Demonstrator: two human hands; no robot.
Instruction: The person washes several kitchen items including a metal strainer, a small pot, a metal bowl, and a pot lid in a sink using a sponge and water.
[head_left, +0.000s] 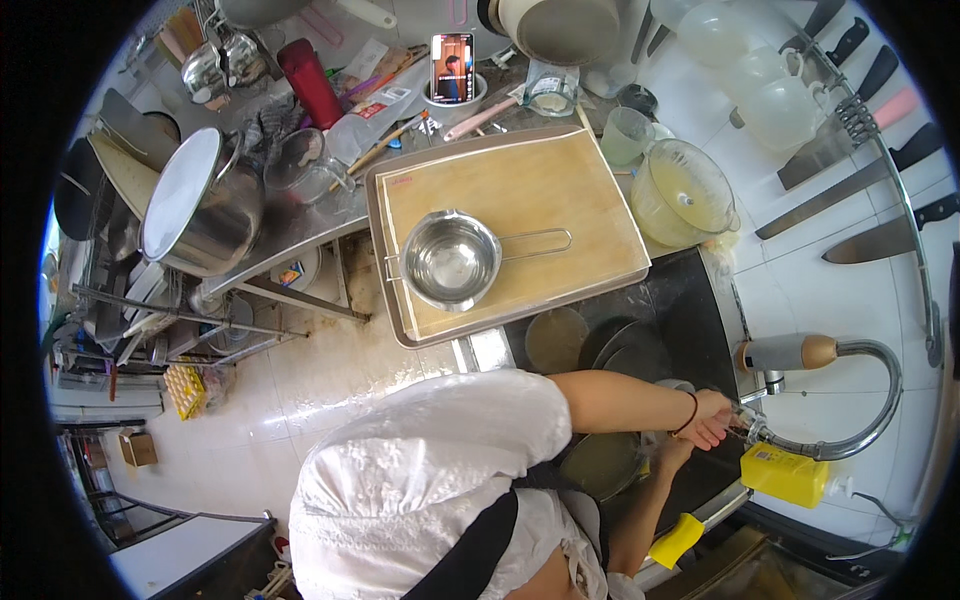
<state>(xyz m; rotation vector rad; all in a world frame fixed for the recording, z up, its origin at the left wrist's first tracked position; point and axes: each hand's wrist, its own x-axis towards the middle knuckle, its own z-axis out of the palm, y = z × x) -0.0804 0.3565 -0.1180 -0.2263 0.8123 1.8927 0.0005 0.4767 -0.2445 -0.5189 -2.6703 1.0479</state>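
Observation:
My left hand (709, 421), a dark band at its wrist, is under the spout of a flexible chrome tap (862, 442) over the dark sink (690, 300). Its fingers are extended and a little apart, with nothing seen in them. Close below it, my right hand (670, 454) is blurred and partly hidden; what it touches cannot be told. Round pans or bowls (606, 465) with cloudy liquid lie in the sink around my forearms. A baking tray (517, 136) with a tan mat spans the sink's far left corner, bearing a steel melting bowl (452, 259) with a wire handle.
A yellow pump bottle (784, 474) lies by the tap; a yellow cloth (676, 540) hangs on the sink edge. Beyond the tray stand a plastic measuring jug (682, 191), a phone (453, 67) and a tall steel pot (202, 202). Knives (885, 236) hang on the wall rack.

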